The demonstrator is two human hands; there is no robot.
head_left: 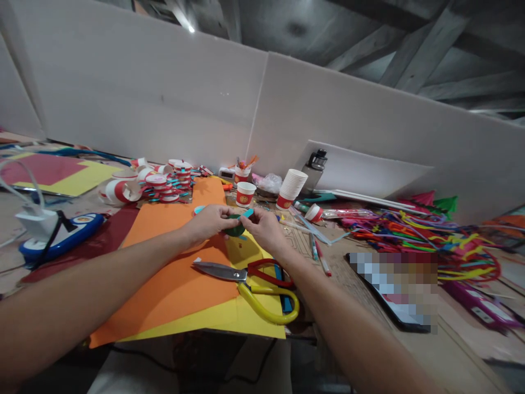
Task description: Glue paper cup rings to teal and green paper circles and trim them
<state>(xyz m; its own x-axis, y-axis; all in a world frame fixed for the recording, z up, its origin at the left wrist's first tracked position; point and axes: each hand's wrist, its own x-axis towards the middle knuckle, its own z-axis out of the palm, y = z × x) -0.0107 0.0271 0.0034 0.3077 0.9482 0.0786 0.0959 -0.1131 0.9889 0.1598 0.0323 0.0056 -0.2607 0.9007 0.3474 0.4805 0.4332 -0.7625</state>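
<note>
Over the middle of the table my left hand (212, 224) pinches the edge of a small dark green piece (235, 230), whose kind I cannot make out. My right hand (264, 229), close beside it, has thumb and finger closed on a short teal strip (248, 213). The two hands almost touch. Beneath them lie orange sheets (164, 290) and yellow sheets (213, 320). Nearer to me, large scissors (241, 273) with one red and one yellow handle rest on the sheets, partly behind my right forearm. A bit of light teal (199, 209) shows behind my left hand.
Behind the hands stand a paper cup (246, 195), a tilted cup stack (292, 189) and a bottle (315, 172). Cut red-and-white cups (164, 189) are piled at left, near a blue power strip (61, 241). A phone (389, 290) and colourful pipe cleaners (418, 235) lie right.
</note>
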